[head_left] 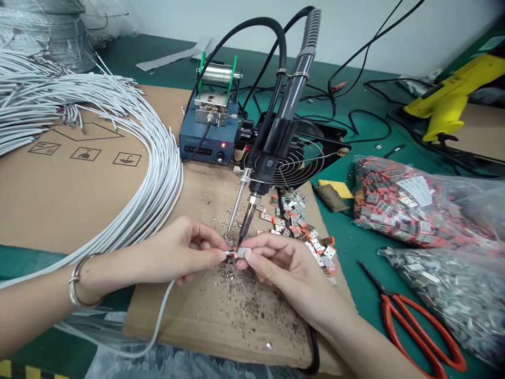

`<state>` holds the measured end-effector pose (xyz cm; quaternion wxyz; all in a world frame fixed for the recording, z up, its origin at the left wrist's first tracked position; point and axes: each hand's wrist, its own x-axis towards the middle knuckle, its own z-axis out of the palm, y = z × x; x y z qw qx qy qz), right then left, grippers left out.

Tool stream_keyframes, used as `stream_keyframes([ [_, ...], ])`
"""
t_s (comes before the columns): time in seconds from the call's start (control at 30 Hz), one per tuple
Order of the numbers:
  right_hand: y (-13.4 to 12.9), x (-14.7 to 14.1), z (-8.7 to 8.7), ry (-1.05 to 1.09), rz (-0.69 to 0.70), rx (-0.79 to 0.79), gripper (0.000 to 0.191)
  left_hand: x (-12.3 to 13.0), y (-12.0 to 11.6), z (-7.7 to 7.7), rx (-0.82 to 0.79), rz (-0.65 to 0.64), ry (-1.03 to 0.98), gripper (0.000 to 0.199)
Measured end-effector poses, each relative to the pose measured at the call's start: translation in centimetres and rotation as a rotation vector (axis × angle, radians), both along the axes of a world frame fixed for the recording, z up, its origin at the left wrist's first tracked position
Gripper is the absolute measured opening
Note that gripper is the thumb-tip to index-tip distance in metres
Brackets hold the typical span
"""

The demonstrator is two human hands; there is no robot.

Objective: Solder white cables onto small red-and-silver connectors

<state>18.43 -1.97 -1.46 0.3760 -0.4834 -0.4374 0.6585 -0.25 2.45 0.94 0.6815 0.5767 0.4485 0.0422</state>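
My left hand pinches the end of a white cable, its thin coloured wires showing at the fingertips. Between the thumb and fingers of my right hand is a small metal USB connector. Wires and connector meet under the tip of a mounted soldering iron, which points down from above. A thin metal feed tube comes down beside the iron. Whether the wires are joined to the connector is too small to tell.
A blue solder feeder with a solder spool stands behind. White cables are bundled at left. Loose connectors lie right of the iron, near a fan. Bagged parts and red-handled scissors are farther right.
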Motion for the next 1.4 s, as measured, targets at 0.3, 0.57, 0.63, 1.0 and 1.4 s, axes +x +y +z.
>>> stream_keyframes([
  [0.3, -0.06, -0.2, 0.01, -0.068, -0.008, 0.008, 0.012, 0.01, -0.15, -0.45, 0.016, 0.007, 0.014, 0.024],
  [0.57, -0.07, -0.26, 0.29, -0.065, 0.003, -0.006, 0.015, -0.03, -0.19, -0.35, 0.012, 0.009, 0.006, 0.023],
  [0.63, -0.04, -0.2, 0.36, -0.044, 0.008, -0.013, 0.015, -0.04, -0.2, -0.23, 0.001, 0.008, 0.003, 0.022],
  [1.0, -0.12, 0.19, 0.1, -0.035, 0.015, -0.019, 0.02, -0.07, -0.27, -0.26, -0.033, 0.024, -0.005, 0.022],
  [1.4, -0.07, -0.27, 0.28, -0.076, -0.005, -0.005, 0.015, -0.13, -0.21, -0.63, -0.001, 0.015, 0.013, 0.027],
])
